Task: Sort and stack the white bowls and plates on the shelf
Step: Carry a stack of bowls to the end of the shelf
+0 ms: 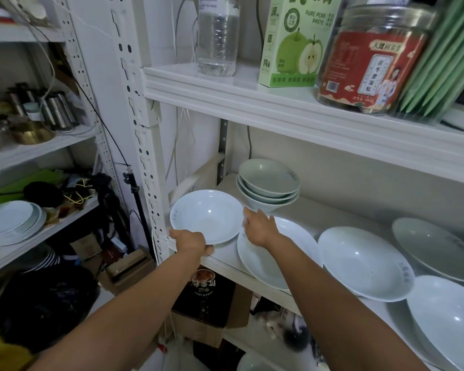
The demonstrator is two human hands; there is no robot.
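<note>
A white bowl (206, 214) sits at the left end of the shelf (225, 259). My left hand (189, 241) grips its near rim. My right hand (260, 227) holds its right rim, above a wide shallow plate (292, 242) that lies beside the bowl. Behind them stands a stack of three nested bowls (269, 187). Further right lie separate wide plates: one (364, 262) in the middle, one (437, 249) toward the back, one (450, 319) at the front right.
The upper shelf (279, 108) hangs low over the dishes, bearing a water bottle (217, 36), a green pear-paste box (295, 41) and a red-labelled jar (373, 60). A perforated white post (142, 145) stands left. Another plate stack (11, 220) sits on the left rack.
</note>
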